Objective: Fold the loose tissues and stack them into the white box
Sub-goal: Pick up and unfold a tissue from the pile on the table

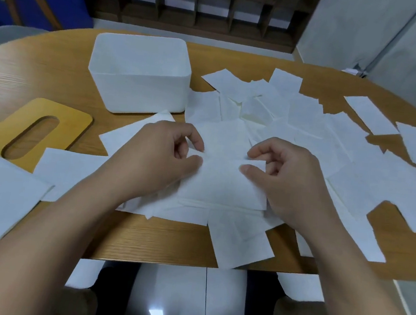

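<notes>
While both hands pinch it: the tissue lies near the front middle of the table, on top of other sheets, its far edge lifted between the fingertips.
Left hand: thumb and forefinger closed on the tissue's far left corner, other fingers curled.
Right hand: thumb and forefinger closed on the far right corner, which curls up off the sheet.
Tissue look: white, thin, roughly rectangular, near edge flat and straight.
Loose tissues: spread in overlapping layers from the middle to the right edge; a few hang over the front edge.
White box: open-topped, rounded corners, standing upright beyond the left hand, apart from it; whether anything lies inside cannot be told.
Wooden lid: flat to the left of the box, with an oval slot.
Folded stack: at the front left corner.
Open room: bare table shows left of the box and along the front edge under the forearms.
</notes>
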`<state>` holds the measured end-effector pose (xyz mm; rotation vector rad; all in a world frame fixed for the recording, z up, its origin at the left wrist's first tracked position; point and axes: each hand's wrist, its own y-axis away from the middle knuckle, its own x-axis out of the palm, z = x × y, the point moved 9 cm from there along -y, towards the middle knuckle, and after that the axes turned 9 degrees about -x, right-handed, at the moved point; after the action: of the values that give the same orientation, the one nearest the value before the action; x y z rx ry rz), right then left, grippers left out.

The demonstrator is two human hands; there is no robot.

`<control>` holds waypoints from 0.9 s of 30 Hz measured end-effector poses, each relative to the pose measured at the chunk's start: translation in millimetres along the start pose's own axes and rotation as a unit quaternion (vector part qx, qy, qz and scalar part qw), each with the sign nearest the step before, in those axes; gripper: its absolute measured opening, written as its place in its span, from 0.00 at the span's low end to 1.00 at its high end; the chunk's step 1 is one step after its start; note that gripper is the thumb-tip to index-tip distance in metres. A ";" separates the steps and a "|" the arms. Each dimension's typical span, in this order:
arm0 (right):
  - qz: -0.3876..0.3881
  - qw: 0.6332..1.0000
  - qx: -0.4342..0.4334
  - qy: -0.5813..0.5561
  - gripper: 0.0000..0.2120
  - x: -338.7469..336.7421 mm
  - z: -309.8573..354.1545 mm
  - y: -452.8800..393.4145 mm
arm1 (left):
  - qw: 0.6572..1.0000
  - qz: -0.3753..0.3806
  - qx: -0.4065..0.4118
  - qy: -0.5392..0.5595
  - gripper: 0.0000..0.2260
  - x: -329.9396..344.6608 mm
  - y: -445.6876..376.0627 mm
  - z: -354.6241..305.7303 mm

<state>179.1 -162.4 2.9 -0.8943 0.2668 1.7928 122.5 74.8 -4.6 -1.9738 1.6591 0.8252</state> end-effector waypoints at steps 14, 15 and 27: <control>0.075 0.990 -0.030 0.116 0.20 4.7 8.9 3.9 | 0.987 -0.004 0.067 -0.143 0.17 15.3 6.1 -23.3; 0.075 0.990 -0.027 0.119 0.20 4.7 8.4 4.1 | 0.987 -0.002 0.065 -0.146 0.18 15.3 6.3 -23.5; 0.068 0.997 -0.016 -0.014 0.05 4.6 15.9 1.3 | 0.997 0.032 0.046 -0.057 0.10 15.4 6.9 -20.8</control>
<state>170.2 -150.6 10.5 -0.8907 0.2868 1.9384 120.9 48.6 0.5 -1.7878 1.6702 0.8522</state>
